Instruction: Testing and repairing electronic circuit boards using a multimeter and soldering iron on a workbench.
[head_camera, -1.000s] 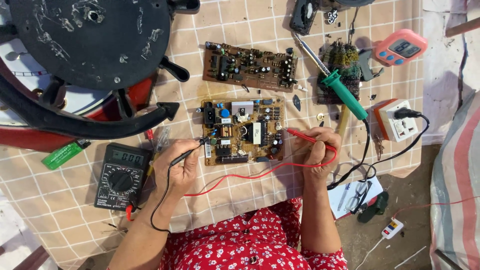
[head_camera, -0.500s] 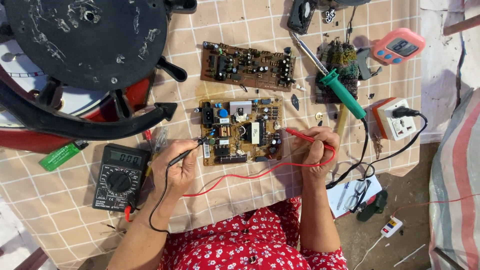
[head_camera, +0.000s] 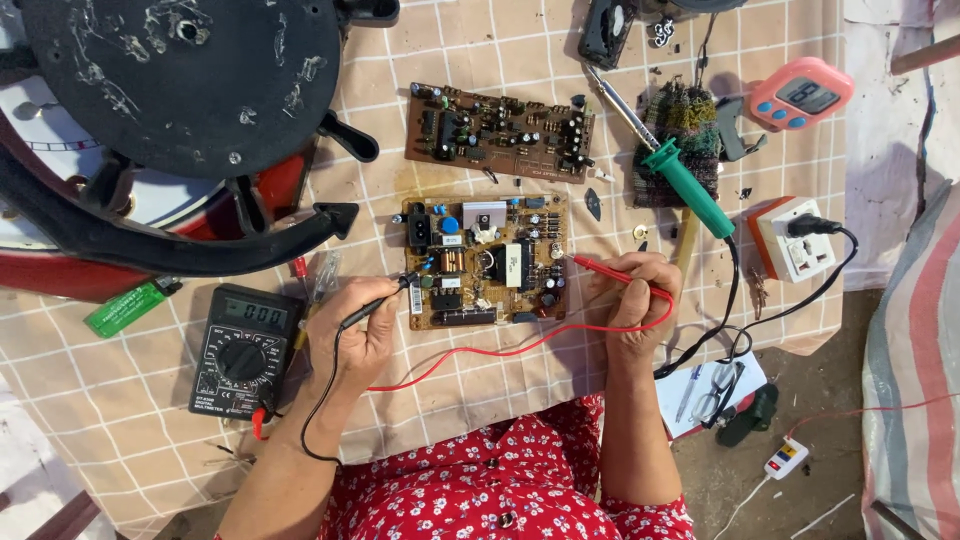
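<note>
A tan circuit board (head_camera: 487, 262) crowded with components lies on the checked cloth in front of me. My left hand (head_camera: 357, 335) holds a black test probe (head_camera: 376, 303) whose tip touches the board's left edge. My right hand (head_camera: 637, 298) grips a red test probe (head_camera: 602, 267) with its tip at the board's right edge. Both leads run back towards a black multimeter (head_camera: 242, 349) lying to the left of my left hand.
A second brown circuit board (head_camera: 500, 133) lies further away. A green-handled soldering iron (head_camera: 672, 170) rests to the right, beside a white socket box (head_camera: 797, 240) with a black plug. A large black and red appliance (head_camera: 160, 130) fills the upper left. A pink timer (head_camera: 801, 95) sits far right.
Both hands stay on the board with the probes; the tips have shifted only slightly. The view has moved a little.
</note>
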